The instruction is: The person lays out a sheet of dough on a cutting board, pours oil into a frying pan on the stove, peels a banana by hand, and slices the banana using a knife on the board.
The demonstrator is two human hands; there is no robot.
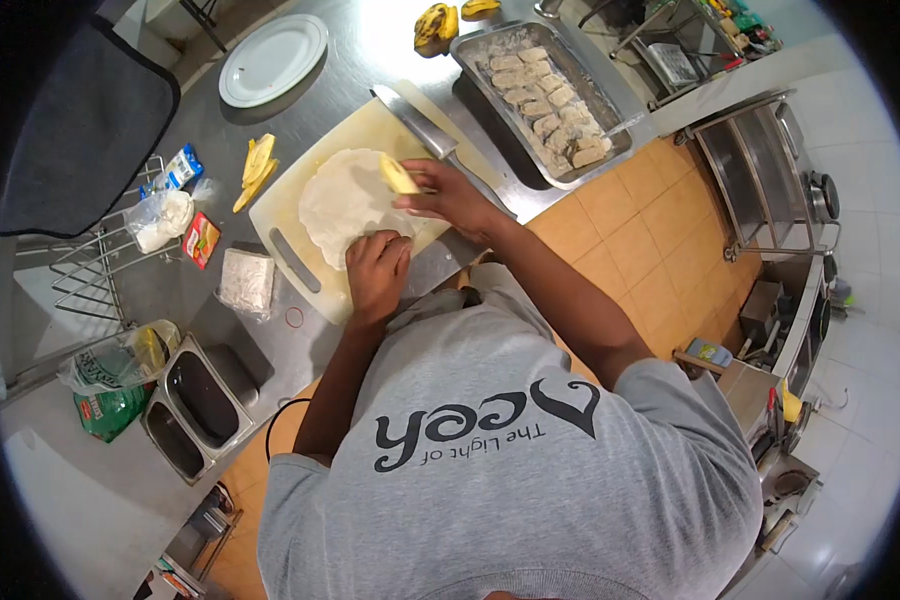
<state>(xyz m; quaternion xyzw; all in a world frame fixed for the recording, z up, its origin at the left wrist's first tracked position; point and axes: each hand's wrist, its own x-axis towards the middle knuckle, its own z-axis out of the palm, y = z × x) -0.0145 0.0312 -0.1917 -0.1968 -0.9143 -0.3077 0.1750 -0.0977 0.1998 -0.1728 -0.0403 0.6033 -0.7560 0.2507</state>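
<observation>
A flat round of pale dough [345,200] lies on the cutting board [425,105]. My right hand [445,200] pinches a yellow piece of peeled banana or plantain [398,175] above the dough's right side. At the dough's near edge, my left hand [378,270] touches it with curled fingers; anything inside them is hidden. A large knife [410,118] rests across the board's far right side, beyond my right hand.
Yellow peels [255,172] and a white plate [273,60] are left of the board. A metal tray [460,45] of floured pieces sits at the right, near dark-spotted fruit [435,28]. A wrapped block [246,282] and red packet [201,240] lie nearer left.
</observation>
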